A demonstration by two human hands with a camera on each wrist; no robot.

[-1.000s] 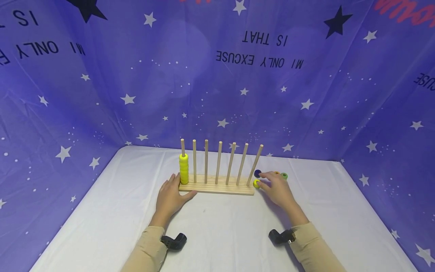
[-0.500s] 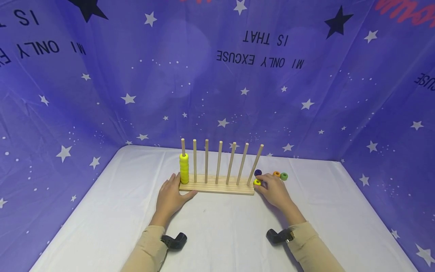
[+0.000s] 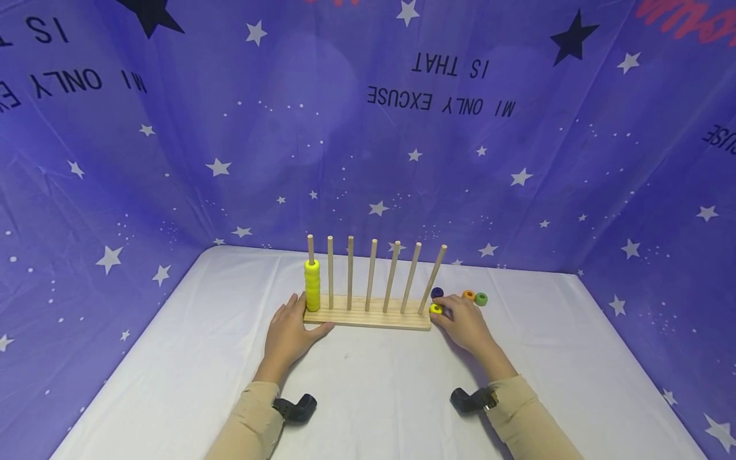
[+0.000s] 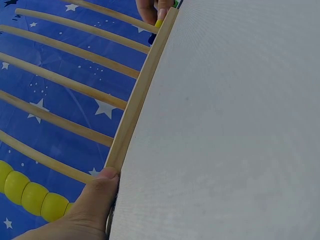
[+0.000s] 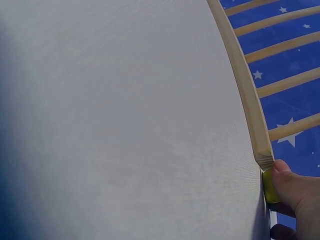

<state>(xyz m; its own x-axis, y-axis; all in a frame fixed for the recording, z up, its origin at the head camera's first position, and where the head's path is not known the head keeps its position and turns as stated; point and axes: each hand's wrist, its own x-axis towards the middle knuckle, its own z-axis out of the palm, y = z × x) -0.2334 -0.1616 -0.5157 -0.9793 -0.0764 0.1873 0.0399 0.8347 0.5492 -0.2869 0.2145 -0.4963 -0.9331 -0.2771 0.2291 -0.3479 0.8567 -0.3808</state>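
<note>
A wooden peg rack with several upright pegs stands on the table. Stacked yellow beads fill most of its leftmost peg. My left hand holds the left end of the base, with the thumb against its front edge and the fingers at the side. At the other end, my right hand pinches a loose yellow bead between thumb and finger, low beside the base. In the right wrist view that yellow bead is partly covered by the thumb.
A dark blue bead lies just behind the right fingertips. Beyond that hand are an orange bead and a green bead. The white-covered table meets a purple star-printed cloth at the back and sides.
My right hand has closed its thumb and finger on the yellow bead and shifted slightly left, uncovering the orange and green beads. The left hand and the rack have stayed put.
</note>
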